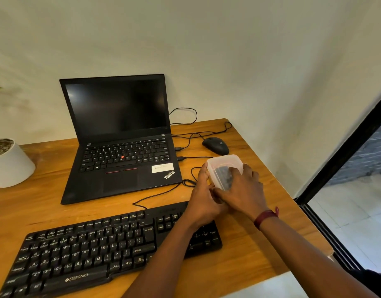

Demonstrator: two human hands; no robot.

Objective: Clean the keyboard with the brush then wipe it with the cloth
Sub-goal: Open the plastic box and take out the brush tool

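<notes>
A black Zebronics keyboard (95, 248) lies on the wooden desk near the front edge. Behind its right end stands a clear plastic box (225, 163) with a lid and something dark (224, 176) inside; whether that is the brush or the cloth I cannot tell. My left hand (203, 198) grips the box's near left side. My right hand (243, 190) lies over its right side and top, fingers curled on the lid. Both forearms cross above the keyboard's number pad.
An open black ThinkPad laptop (120, 143) stands behind the keyboard. A black mouse (215, 145) and loose cables (185, 183) lie right of it. A white plant pot (10, 163) is at the left. The desk's right edge (293, 203) runs close to the box.
</notes>
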